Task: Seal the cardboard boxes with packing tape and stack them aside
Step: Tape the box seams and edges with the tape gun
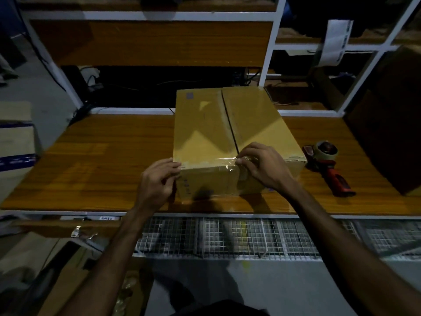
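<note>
Your left hand (159, 179) pinches the end of a strip of clear tape (205, 161) at the box's near left corner. Your right hand (262, 165) pinches the same strip near the middle of that near top edge, where the flap seam ends. The one cardboard box (227, 128) on the table (102, 160) sits at its centre, flaps closed. The small print on its front is too blurred to read. One red-handled tape dispenser (328, 163) lies on the table just right of the box. Another box (16, 142) with a blue band stands at the far left.
</note>
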